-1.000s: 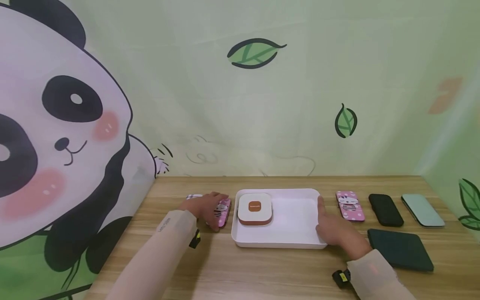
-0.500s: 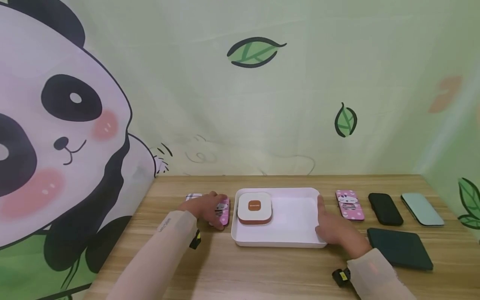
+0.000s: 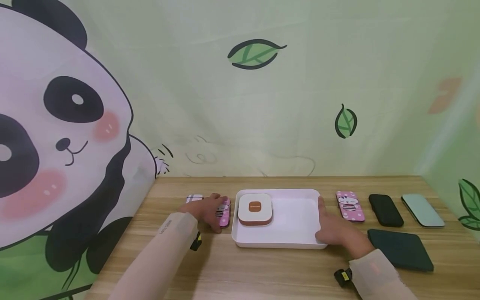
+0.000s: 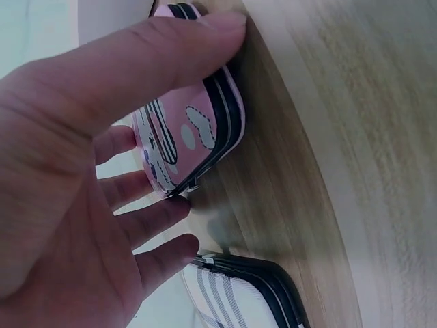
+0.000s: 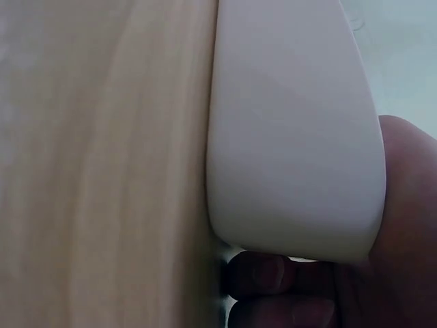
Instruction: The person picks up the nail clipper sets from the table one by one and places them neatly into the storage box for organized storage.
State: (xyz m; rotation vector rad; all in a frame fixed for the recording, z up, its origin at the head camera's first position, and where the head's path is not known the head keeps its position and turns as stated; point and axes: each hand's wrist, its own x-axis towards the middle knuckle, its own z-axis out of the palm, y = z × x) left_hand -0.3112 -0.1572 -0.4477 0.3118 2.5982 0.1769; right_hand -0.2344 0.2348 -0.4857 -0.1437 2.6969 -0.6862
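Observation:
In the head view my left hand (image 3: 206, 210) reaches over a pink zip case (image 3: 223, 212) with a cartoon print, left of the white tray (image 3: 296, 214). The left wrist view shows the thumb across that pink case (image 4: 184, 130), with the other fingers spread loosely at its far side. Beside it lies a white striped zip case (image 4: 232, 294), mostly hidden by the hand in the head view. My right hand (image 3: 333, 225) grips the tray's right wall, thumb inside and index finger along the rim. The right wrist view shows curled fingers against the tray wall (image 5: 293, 137).
A white rounded-square box (image 3: 255, 208) with a brown base sits in the tray's left part. On the right lie another pink patterned case (image 3: 350, 206), a black case (image 3: 386, 210), a pale green case (image 3: 423, 210) and a dark flat case (image 3: 400, 250). A wall hanging stands behind.
The near end of the pink case by my left hand has swung slightly right, so the case lies straighter alongside the tray. The right hand and tray stay in place.

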